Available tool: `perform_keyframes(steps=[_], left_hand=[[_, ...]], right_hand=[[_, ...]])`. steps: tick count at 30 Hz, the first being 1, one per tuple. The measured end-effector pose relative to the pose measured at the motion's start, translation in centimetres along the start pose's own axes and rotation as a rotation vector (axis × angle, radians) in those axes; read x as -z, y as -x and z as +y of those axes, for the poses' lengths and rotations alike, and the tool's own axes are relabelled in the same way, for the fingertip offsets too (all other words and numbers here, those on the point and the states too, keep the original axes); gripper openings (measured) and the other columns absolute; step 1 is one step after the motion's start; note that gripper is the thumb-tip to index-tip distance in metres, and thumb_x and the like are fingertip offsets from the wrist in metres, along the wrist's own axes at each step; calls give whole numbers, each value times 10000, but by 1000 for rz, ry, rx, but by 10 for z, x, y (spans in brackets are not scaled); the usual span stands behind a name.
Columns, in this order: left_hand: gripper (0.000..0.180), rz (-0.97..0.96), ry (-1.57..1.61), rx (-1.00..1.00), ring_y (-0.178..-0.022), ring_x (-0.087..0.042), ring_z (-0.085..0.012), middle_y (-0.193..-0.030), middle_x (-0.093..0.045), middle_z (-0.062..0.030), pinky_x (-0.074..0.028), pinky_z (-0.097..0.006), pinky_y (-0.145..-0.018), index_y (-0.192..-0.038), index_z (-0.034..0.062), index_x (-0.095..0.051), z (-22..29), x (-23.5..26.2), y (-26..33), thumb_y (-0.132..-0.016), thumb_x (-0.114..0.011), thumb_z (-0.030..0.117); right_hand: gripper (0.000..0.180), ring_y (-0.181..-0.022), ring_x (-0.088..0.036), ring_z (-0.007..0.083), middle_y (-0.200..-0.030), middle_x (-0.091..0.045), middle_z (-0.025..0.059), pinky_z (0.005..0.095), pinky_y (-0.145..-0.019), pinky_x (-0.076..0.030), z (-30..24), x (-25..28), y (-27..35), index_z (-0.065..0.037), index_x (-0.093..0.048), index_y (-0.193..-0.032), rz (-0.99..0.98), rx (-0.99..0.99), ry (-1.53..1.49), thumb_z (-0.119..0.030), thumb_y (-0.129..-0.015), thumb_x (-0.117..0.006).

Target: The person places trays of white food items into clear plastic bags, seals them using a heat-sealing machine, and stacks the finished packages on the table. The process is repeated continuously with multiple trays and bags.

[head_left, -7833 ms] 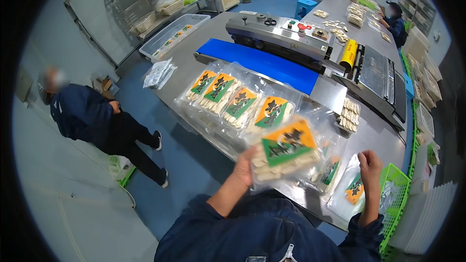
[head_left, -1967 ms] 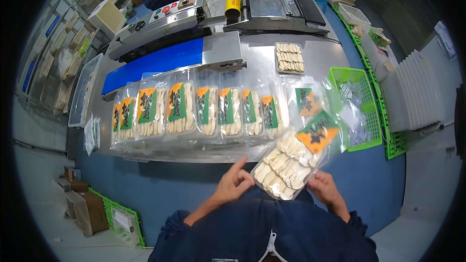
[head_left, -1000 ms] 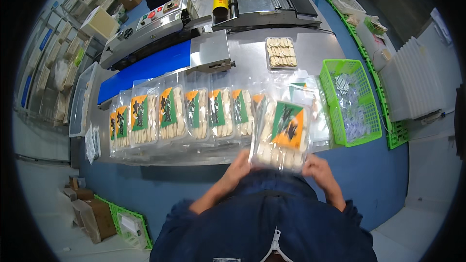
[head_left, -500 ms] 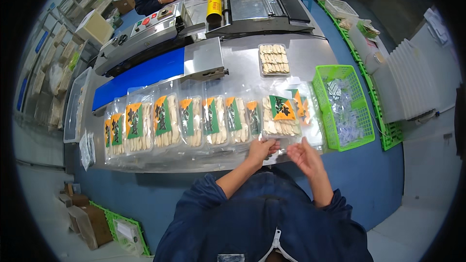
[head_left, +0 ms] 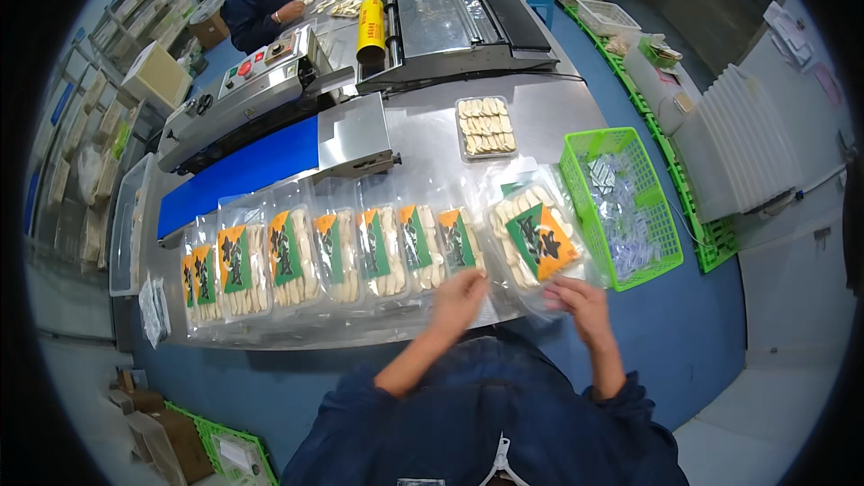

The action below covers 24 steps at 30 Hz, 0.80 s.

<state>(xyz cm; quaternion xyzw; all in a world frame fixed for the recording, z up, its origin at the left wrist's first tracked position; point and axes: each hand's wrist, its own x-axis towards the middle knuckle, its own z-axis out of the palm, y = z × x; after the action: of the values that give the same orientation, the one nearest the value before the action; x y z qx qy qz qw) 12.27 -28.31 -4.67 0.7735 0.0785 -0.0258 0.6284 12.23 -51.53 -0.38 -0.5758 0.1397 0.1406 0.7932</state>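
A clear bagged tray of pale, mushroom-like slices (head_left: 531, 238) lies tilted at the right end of the row, its green and orange label turned at an angle. At its lower edge, my right hand (head_left: 583, 304) is closed on the clear bag. My left hand (head_left: 459, 300) is left of that pack, close to the lower end of a labelled pack in the row (head_left: 461, 243). Its fingers are curled together and slightly blurred; what they hold, if anything, is hidden. Several similar bagged packs (head_left: 288, 261) lean side by side to the left.
An unlabelled tray of slices (head_left: 486, 128) sits farther back. At the right stands a green basket (head_left: 670, 216) with small clear sachets. Behind the row are a sealing machine with a blue belt (head_left: 243, 171) and a film wrapper (head_left: 432, 27). A co-worker (head_left: 256, 9) handles slices at the far left.
The rightmost pack has turned and tilted, and my right hand has closed on its lower edge. My left hand has moved left, away from it. The whole view has shifted slightly.
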Motion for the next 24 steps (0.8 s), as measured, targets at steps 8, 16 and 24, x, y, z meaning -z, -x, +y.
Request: perform_keyframes(steps=[8, 16, 24], left_hand=[[577, -568, 949, 399, -1053, -494, -228, -1136, -509, -151, -414, -308, -873, -1231, -15, -394, 27, 69, -49, -781, -574, 299], [539, -656, 1179, 371, -988, -535, -225, -1119, -515, -152, -456, -346, -830, -1198, -42, -390, -15, 88, -18, -778, -582, 236], [485, -277, 1064, 425, -1079, -485, -279, -1184, -487, -154, -387, -412, -919, -1209, -14, -401, -43, 84, 20, -781, -541, 166]], right_hand=[[204, -729, -623, 209, -816, -630, 174, 274, -617, -511, -99, -3, 30, 83, -584, -964, -679, -147, 451, -28, -802, -528], [169, -705, -609, 190, -766, -632, 122, 280, -621, -481, -116, 93, -63, 24, -622, -818, 171, 186, 554, -107, -738, -552], [147, -750, -583, 300, -760, -607, 122, 386, -665, -464, -45, 168, -106, -63, -634, -742, 402, 167, 1497, -102, -600, -625]])
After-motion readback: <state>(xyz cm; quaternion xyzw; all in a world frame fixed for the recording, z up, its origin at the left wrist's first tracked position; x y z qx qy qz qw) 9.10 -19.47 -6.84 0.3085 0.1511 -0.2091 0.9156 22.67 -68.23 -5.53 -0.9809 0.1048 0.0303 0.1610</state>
